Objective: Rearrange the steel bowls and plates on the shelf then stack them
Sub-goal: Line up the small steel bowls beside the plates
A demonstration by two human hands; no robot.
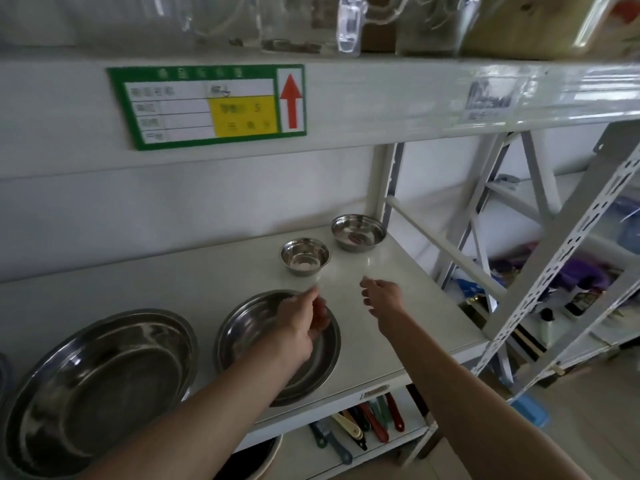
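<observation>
While both arms reach over the white shelf (398, 271), the left hand (301, 323) hovers above the medium plate (252, 327) near the front edge, fingers loosely curled and holding nothing. The right hand (384, 296) hangs just beside it, toward the right edge, fingers relaxed and empty. The large plate (100, 382) sits at the front left. The small bowl (304, 256) and the wider bowl (358, 232) stand apart near the back right corner.
</observation>
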